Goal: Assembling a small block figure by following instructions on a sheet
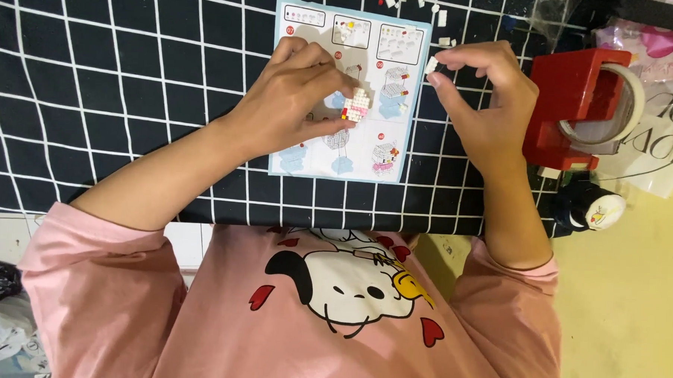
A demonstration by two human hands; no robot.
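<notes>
My left hand (295, 98) holds a small figure built of tiny white, pink and red bricks (356, 105) between thumb and fingers, above a light-blue instruction sheet (407, 87). My right hand (481, 97) pinches one tiny white brick (431, 65) at its fingertips, just right of the sheet's upper edge and a short way from the figure. Both hands hover over a black cloth with a white grid (116, 92).
Several loose tiny bricks (403, 1) lie scattered at the top of the cloth. A red tape dispenser (571, 100) with a roll of tape stands right of my right hand. A small dark round container (589, 207) sits below it. Plastic bags lie at the far right.
</notes>
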